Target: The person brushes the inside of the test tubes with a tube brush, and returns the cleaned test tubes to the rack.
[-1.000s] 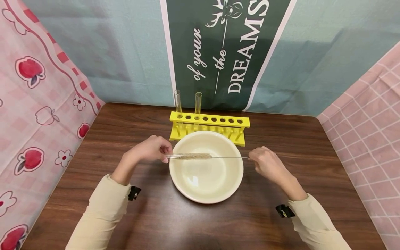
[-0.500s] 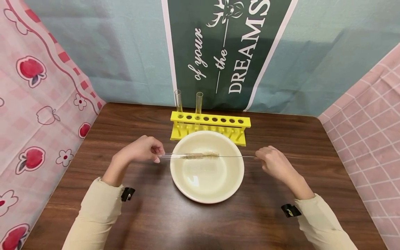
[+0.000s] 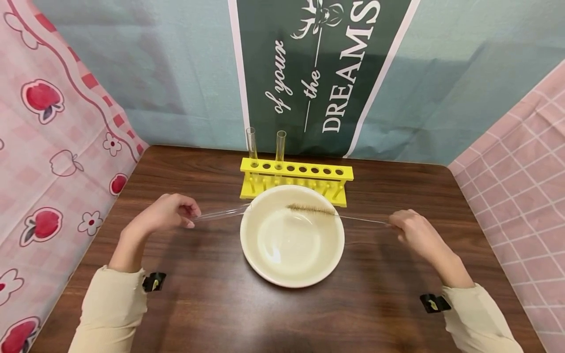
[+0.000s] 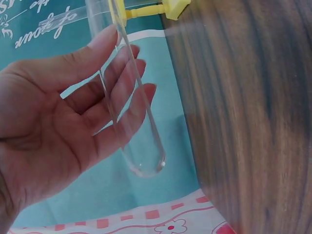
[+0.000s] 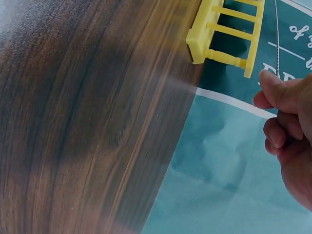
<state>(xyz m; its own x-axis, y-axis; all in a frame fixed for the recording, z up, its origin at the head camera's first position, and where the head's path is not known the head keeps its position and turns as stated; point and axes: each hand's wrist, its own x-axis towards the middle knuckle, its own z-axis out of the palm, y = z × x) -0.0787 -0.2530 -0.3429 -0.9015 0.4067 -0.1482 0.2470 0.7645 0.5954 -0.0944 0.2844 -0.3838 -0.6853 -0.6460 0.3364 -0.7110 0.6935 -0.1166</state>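
Left of the bowl, my left hand pinches a clear glass test tube between thumb and fingers. The tube's rounded end hangs past the fingers in the left wrist view, and its open end reaches the left rim of the cream bowl in the head view. On the other side, my right hand pinches the thin twisted wire handle of a test tube brush. Its tan bristles lie over the far part of the bowl, apart from the tube. The right wrist view shows the wire between thumb and forefinger.
A yellow test tube rack stands just behind the bowl, with two upright glass tubes, one of them the left tube, in its holes. Dark wooden tabletop lies around the bowl. Printed cloths hang at the back and both sides.
The brush has come fully out of the tube. My left hand has moved left with the tube, my right hand right with the brush. Bowl and rack have stayed put.
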